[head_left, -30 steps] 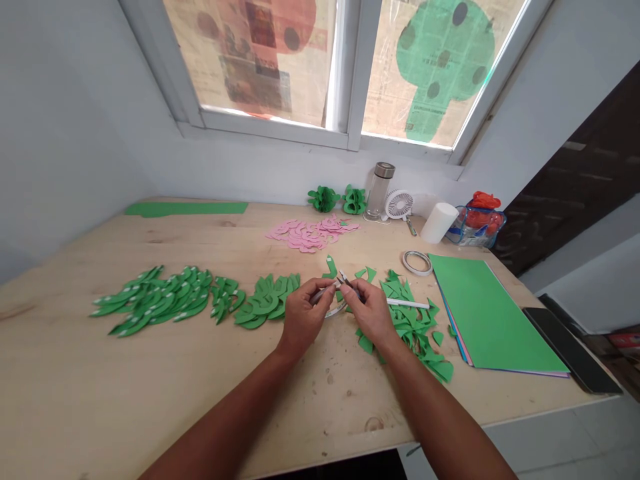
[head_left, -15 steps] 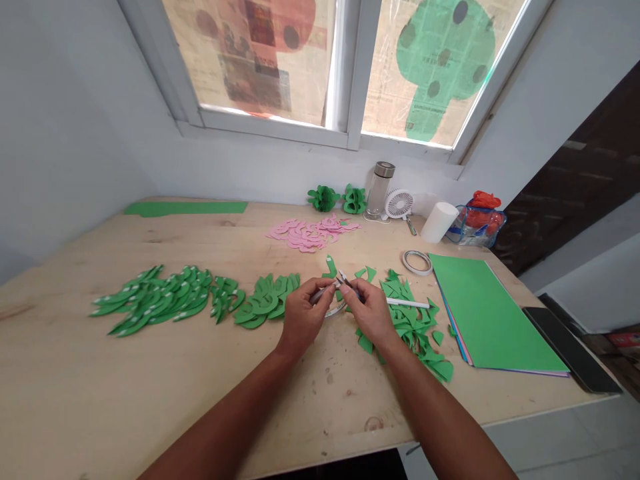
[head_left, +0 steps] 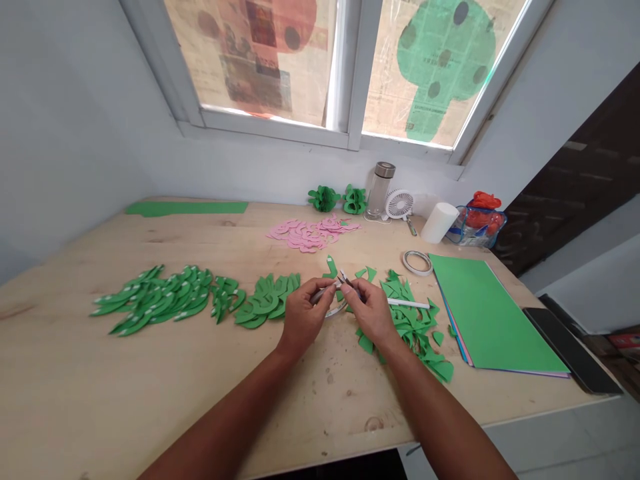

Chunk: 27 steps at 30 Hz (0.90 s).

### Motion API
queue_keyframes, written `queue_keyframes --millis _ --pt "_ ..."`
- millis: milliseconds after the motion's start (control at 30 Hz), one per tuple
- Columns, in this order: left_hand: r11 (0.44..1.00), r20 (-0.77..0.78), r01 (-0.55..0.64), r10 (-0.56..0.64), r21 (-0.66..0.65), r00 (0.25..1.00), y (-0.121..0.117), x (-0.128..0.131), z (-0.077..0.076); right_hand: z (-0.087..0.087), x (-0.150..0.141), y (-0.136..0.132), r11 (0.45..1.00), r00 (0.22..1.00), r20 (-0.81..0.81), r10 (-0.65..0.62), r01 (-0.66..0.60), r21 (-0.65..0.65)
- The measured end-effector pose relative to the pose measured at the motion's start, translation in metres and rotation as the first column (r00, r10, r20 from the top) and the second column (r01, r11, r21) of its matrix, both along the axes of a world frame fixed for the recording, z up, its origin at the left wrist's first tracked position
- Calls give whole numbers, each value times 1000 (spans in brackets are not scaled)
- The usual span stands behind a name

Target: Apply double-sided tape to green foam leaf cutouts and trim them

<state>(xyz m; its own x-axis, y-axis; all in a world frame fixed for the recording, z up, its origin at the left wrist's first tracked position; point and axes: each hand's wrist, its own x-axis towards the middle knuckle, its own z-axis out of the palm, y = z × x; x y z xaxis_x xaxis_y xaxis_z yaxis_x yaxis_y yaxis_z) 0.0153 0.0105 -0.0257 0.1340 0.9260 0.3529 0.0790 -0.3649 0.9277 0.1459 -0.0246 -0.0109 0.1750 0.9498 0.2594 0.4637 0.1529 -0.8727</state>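
My left hand (head_left: 306, 313) is closed around a roll of white tape (head_left: 338, 309), whose rim shows between my two hands. In my right hand (head_left: 371, 315) is a pair of scissors (head_left: 343, 277), the tips pointing up and left; my fingers hide most of the handles. My hands nearly meet at the fingertips, where the scissors come to the tape's end. Just beyond the fingertips lies a curved green paper piece (head_left: 331, 265) with a white patch on it. Green paper scraps (head_left: 413, 327) spread beside and partly under my right hand, and stacked green cutouts (head_left: 267, 300) lie by my left.
Green cutouts with white patches (head_left: 170, 297) lie at left, pink cutouts (head_left: 313, 233) farther back. Along the back stand green paper shapes (head_left: 324, 199), a glass bottle (head_left: 379, 193) and a fan (head_left: 399, 204). Another tape roll (head_left: 417, 263), green sheets (head_left: 495, 313) and a phone-like black slab (head_left: 570, 348) are right.
Almost nothing differs. Both hands stay in the same place with the tape and scissors, and the scissor tips have shifted very slightly.
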Motion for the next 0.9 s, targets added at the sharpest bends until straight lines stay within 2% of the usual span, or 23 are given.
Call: queue_keyframes --millis 900 --pt "1000 2 -1 1 -2 1000 0 0 0 -2 0 1 1000 1000 -3 -3 3 -4"
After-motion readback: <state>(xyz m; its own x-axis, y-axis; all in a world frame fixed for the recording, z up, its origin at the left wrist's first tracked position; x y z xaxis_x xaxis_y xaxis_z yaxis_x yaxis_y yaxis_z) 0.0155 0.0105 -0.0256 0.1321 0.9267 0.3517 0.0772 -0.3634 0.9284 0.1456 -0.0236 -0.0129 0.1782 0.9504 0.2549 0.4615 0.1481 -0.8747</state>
